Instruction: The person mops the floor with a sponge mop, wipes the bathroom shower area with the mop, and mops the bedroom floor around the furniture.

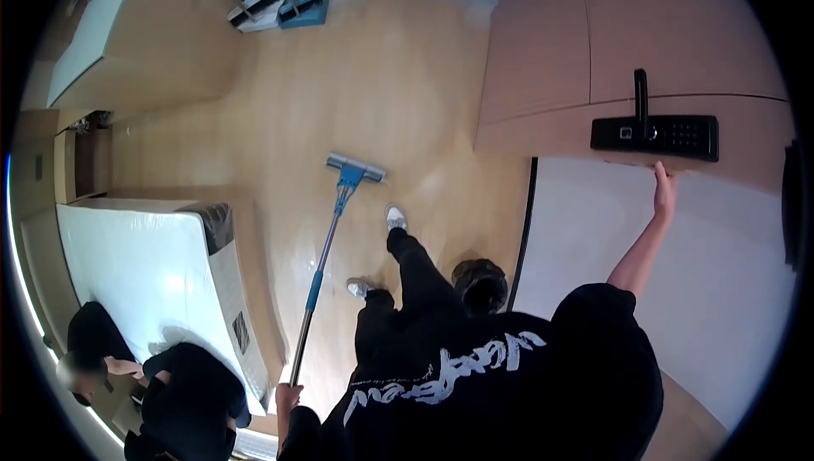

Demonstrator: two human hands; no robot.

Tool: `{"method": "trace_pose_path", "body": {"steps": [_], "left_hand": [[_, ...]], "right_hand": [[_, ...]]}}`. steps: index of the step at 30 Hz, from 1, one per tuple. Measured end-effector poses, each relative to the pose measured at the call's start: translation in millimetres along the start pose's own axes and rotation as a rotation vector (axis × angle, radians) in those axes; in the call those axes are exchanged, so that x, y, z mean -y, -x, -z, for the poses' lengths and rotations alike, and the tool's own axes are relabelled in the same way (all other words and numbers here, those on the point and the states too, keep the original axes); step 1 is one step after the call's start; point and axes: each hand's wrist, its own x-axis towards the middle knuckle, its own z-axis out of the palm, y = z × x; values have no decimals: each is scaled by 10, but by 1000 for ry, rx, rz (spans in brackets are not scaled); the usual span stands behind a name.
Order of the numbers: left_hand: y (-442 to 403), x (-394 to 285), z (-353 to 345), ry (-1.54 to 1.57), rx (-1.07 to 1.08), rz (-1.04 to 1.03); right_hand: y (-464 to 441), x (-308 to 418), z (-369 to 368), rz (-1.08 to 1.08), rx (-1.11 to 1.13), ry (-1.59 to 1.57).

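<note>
My left hand (pixel 289 397) is wrapped round the upper pole of a sponge mop (pixel 348 175). The mop's blue and grey head rests on the wooden floor ahead of my feet, and its pole slants back toward me with a blue grip partway along. On the right, my raised right hand (pixel 666 192) grips the edge of a brown door (pixel 551 126), just below a black keypad lock (pixel 655 137) with a lever handle. Some of its fingers are hidden at the edge.
A black-lined bin (pixel 481 285) stands right of my legs. Two dustpans, one white (pixel 259 13) and one blue (pixel 312 12), stand with brushes at the far wall. Left is a plastic-wrapped mattress (pixel 144 262) on a bed; two people in black (pixel 182 397) are beside it.
</note>
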Motion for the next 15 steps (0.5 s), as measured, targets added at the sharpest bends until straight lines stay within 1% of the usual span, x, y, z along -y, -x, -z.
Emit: {"method": "trace_pose_path", "body": {"steps": [1, 2, 3, 4, 5, 7, 8, 9, 11, 13, 14, 15], "left_hand": [[-42, 68, -16, -32, -52, -19], [-276, 242, -69, -121, -77, -34], [-516, 389, -142, -205, -105, -54], [-516, 406, -122, -213, -158, -125], [-402, 362, -38, -213, -175, -123], [-210, 211, 92, -156, -121, -144], [-293, 345, 100, -182, -138, -187], [-363, 399, 87, -277, -240, -276], [-429, 382, 104, -331, -288, -337], [-204, 177, 205, -342, -282, -342], [-217, 200, 205, -322, -289, -368], [-334, 287, 203, -325, -302, -381]], "right_hand": [[-95, -207, 80, 13, -69, -207], [-186, -369, 103, 16, -75, -217], [-235, -484, 143, 0, -131, -325], [-298, -570, 117, -18, -181, -439], [-282, -626, 87, -23, -185, -454], [-50, -548, 199, 54, -340, -453], [32, -545, 289, 50, -336, -487], [48, -490, 296, 50, -353, -501], [-13, -365, 222, -43, -431, -380], [-214, -1019, 182, 125, -653, -252], [-21, -1148, 41, -24, -826, 158], [165, -1463, -166, -177, -865, 296]]}}
